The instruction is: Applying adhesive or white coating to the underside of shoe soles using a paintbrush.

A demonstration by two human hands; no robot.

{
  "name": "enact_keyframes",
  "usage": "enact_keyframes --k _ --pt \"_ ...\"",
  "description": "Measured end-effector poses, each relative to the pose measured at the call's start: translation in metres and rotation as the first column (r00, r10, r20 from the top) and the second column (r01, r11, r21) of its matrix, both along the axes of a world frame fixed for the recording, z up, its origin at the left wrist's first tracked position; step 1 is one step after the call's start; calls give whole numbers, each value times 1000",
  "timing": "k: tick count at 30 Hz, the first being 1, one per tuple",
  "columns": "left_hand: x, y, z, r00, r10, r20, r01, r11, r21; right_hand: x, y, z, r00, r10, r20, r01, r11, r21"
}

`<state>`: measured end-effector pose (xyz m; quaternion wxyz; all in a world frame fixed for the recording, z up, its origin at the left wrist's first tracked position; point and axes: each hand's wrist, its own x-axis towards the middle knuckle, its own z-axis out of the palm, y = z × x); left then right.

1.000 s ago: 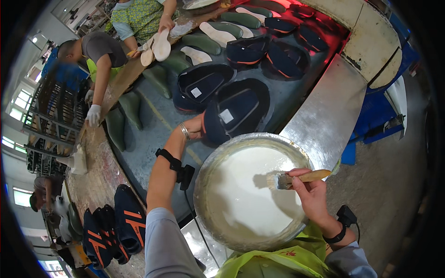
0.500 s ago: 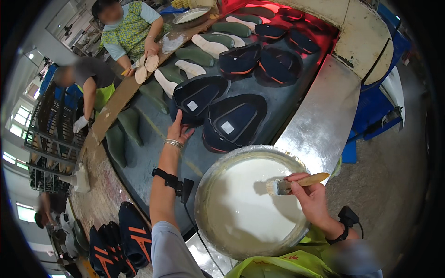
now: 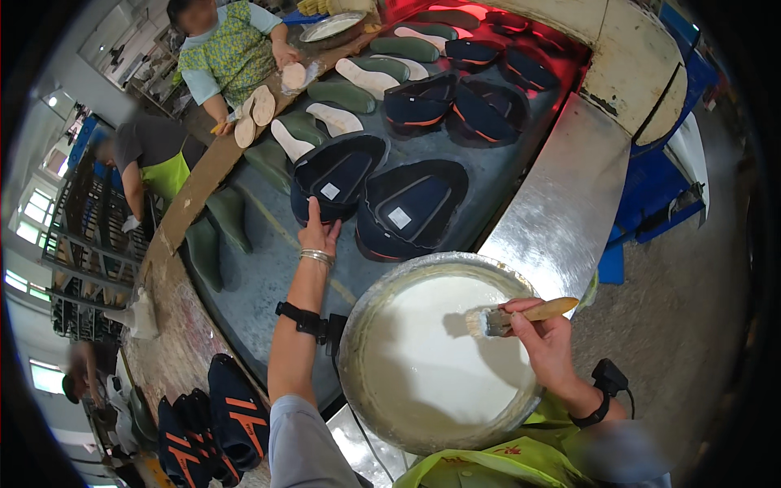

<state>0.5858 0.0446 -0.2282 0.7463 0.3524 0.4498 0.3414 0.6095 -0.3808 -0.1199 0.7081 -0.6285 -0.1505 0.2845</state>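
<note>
My left hand (image 3: 319,236) rests against the near end of a dark navy shoe upper (image 3: 340,172) with a white label inside. Its index finger is stretched along the upper's edge and the thumb is apart; some fingers are partly hidden. Beside it lies a second, similar navy upper (image 3: 413,210). My right hand (image 3: 545,346) is closed around the wooden handle of a brush (image 3: 533,314). The pale bristles point left, over the white liquid (image 3: 431,374) in a big round metal bowl (image 3: 351,398).
More navy uppers (image 3: 488,110), green lasts (image 3: 342,96) and pale soles (image 3: 366,77) lie farther along the grey belt (image 3: 281,268), under red light at the far end. Orange-marked uppers (image 3: 237,411) stand lower left. A co-worker (image 3: 232,57) handles insoles across the wooden ledge (image 3: 195,191); another bends by a rack.
The left navy upper has shifted slightly left and turned more upright, with my left hand still at its near end. The brush stays over the bowl. The far co-worker's hand has moved to another insole.
</note>
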Motion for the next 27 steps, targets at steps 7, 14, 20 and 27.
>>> enact_keyframes --k 7,14,20,27 --pt "-9 -45 24 651 -707 -275 703 699 -134 0 -5 -2 999 15 -42 -15 1000 8" --pt "-7 -59 40 562 -724 -400 757 645 -103 -8 -8 10 1000 6 -1 -6 1000 3" --pt "-92 -38 76 538 -486 -688 789 577 210 -27 -12 24 996 28 86 -30 999 18" --pt "-377 -24 172 -30 -379 -925 947 284 -147 -44 -16 19 979 180 93 -174 983 -63"
